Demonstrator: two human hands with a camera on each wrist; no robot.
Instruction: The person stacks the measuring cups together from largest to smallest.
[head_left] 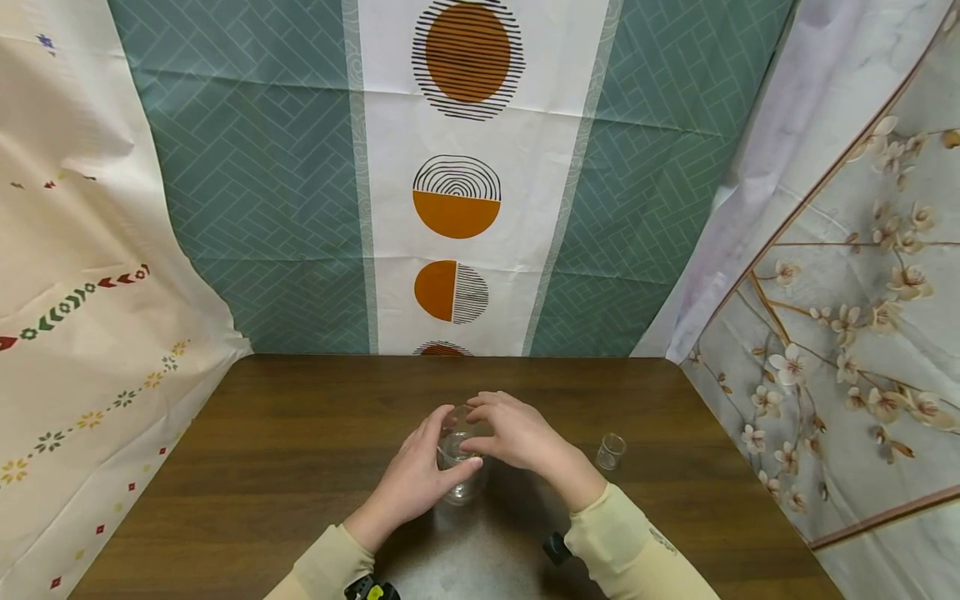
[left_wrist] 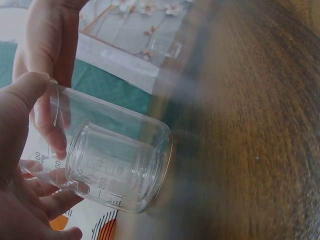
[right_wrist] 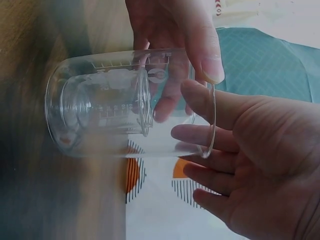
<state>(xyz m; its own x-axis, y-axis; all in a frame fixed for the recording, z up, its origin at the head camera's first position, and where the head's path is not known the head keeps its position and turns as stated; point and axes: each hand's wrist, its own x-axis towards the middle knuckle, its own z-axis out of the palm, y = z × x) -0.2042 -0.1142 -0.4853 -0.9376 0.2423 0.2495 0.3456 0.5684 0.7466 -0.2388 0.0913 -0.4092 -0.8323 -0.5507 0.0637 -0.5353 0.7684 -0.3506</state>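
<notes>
Centrally, a large glass beaker [left_wrist: 120, 120] is upright at the brown wood-grain table [head_left: 285, 442], between the person's two hands, with a smaller glass beaker [left_wrist: 115, 165] sitting inside it, near the bottom. Printed graduations show on both glass walls. The left hand [head_left: 420, 471] grasps the large beaker near its top, thumb at the rim on the near side and fingers curved round the far wall. The right hand [head_left: 517, 429] is at the mouth with its fingers relaxed and slightly bent, free of any grip, thumb and forefinger reaching past the rim; whether they touch the glass there cannot be told. Another small glass beaker [head_left: 611, 451] stands on the table, beyond the right forearm and well apart from the nested pair. Both arms wear pale yellow sleeves [head_left: 622, 533]. Behind the table hangs a teal-and-white cloth [head_left: 457, 133] printed with orange circles, flanked by a cream patterned cloth [head_left: 82, 275] at left and a floral cloth [head_left: 847, 358] at right.
</notes>
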